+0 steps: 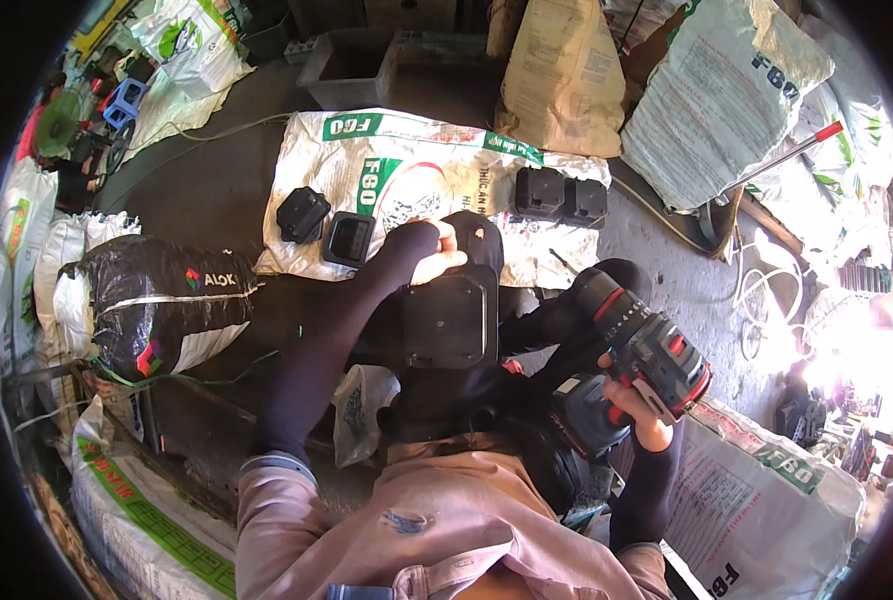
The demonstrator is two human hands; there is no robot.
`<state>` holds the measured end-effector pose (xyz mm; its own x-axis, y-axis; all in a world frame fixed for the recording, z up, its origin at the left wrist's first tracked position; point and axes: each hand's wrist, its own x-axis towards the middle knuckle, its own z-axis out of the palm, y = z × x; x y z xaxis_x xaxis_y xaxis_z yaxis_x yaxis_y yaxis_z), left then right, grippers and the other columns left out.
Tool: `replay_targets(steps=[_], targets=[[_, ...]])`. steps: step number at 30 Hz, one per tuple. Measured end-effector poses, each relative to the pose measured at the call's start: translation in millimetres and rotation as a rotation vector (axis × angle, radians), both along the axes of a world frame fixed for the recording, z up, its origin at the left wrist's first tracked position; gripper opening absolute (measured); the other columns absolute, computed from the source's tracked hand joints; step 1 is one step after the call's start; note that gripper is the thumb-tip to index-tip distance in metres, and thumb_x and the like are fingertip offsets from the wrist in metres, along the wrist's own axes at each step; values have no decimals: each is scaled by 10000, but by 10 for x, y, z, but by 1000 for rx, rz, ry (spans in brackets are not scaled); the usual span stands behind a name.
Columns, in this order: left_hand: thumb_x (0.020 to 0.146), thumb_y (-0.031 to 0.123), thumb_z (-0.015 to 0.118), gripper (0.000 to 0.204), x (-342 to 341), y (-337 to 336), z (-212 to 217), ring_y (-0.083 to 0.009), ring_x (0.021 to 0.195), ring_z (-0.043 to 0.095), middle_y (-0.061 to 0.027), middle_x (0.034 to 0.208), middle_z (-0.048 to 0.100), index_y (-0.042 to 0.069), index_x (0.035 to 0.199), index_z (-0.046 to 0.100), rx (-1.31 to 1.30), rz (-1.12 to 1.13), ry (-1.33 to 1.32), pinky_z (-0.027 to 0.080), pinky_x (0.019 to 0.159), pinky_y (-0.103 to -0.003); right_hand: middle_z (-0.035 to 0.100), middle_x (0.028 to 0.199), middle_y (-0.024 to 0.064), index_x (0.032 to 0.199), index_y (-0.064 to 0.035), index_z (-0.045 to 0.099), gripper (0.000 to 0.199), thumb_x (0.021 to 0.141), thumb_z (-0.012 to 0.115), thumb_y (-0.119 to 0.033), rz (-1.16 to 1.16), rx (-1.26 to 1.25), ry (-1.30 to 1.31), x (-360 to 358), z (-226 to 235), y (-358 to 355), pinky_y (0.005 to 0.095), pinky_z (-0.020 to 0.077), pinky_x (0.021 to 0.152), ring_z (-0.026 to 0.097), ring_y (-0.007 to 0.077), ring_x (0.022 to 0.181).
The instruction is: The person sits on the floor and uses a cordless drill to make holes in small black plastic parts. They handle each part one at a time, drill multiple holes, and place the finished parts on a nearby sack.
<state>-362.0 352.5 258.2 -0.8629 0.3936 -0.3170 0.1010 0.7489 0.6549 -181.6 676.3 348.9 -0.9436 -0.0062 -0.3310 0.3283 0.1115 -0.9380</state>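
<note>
A black square plastic box with cut corners rests on my lap. My left hand is closed over its far edge. On the right, my right hand grips the handle of a grey and black cordless drill with red trim. The drill's chuck points away to the upper left, apart from the box. Its battery end hangs beside my right thigh. Any bit in the chuck cannot be made out.
Beyond my knees a white printed sack lies flat. It carries a black box, an open-faced box and two boxes side by side. A black plastic bag bulges at left; a grey tub stands far back.
</note>
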Motion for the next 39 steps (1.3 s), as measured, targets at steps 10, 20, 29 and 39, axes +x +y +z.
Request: replay_targets(steps=[10,20,29,39], targets=[[928,161,580,174,158,-113,-396,-61,569,472,22,679,554,4,889,644,949,815,134,383,530,-236,660,1080,62,1158,-31,629,352,807,661,-26,186,266,148,-67,-70,-49,291,499,805,611,133,943],[876,92,486,185,415,31,-387,-117,538,475,-46,720,523,0,996,593,1291,1076,34,380,493,-242,641,1041,27,1195,-34,623,351,855,675,-104,287,376,200,-37,-344,-102,246,478,705,575,83,829],[883,70,432,244,673,586,-92,-131,633,478,-69,776,535,-35,1025,600,1457,751,153,390,582,-258,637,949,-13,1146,-65,665,314,841,699,-132,289,523,185,-58,-211,-81,229,446,650,559,75,777],[799,-22,376,529,509,647,-213,-379,1249,503,-274,1328,511,-58,1324,439,1921,567,-426,419,1056,-454,674,1029,48,1130,-125,678,366,791,792,-200,407,683,393,-189,-19,-121,341,524,798,656,207,917]])
